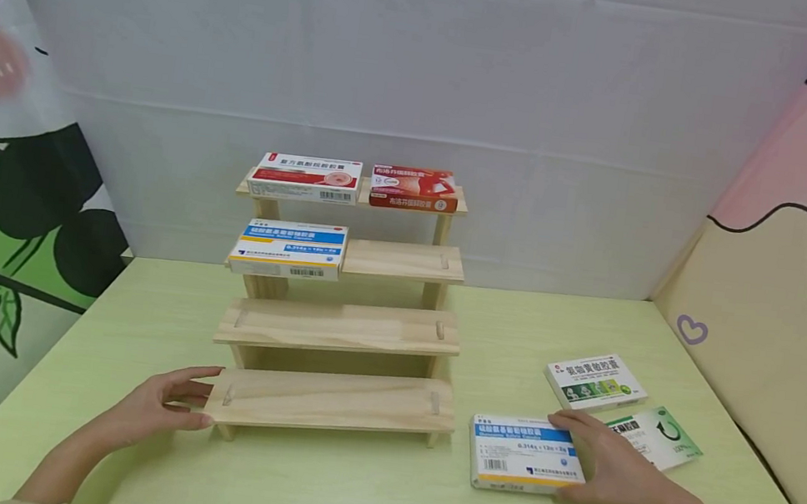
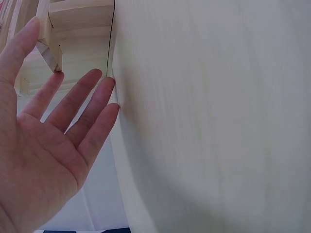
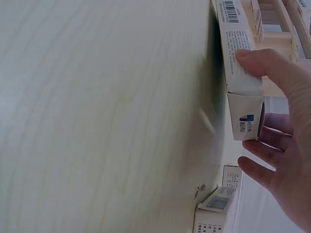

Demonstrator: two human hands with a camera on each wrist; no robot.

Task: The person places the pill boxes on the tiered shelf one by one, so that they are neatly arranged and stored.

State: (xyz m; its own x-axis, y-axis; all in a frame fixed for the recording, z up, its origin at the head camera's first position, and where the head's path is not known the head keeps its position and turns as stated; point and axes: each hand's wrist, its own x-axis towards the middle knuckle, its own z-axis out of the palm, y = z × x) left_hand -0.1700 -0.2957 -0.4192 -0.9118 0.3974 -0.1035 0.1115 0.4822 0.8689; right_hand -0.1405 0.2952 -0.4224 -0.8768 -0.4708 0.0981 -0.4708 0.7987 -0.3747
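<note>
My right hand grips a white-and-blue medicine box by its right end, thumb on the near side and fingers on the far side. In the right wrist view the box is close over the tabletop, its barcode side facing the camera. At the left, my left hand touches the end of the lowest step of a wooden step rack. Its thumb is at the front corner and its index finger at the back corner. Seen from the left wrist, the other fingers are extended and spread beside the rack.
On the rack's top step lie a white-and-red box and a red box. Another white-and-blue box lies on the step below. Two boxes, one white-and-green and one green-and-white, lie right on the table. Cloth walls enclose it.
</note>
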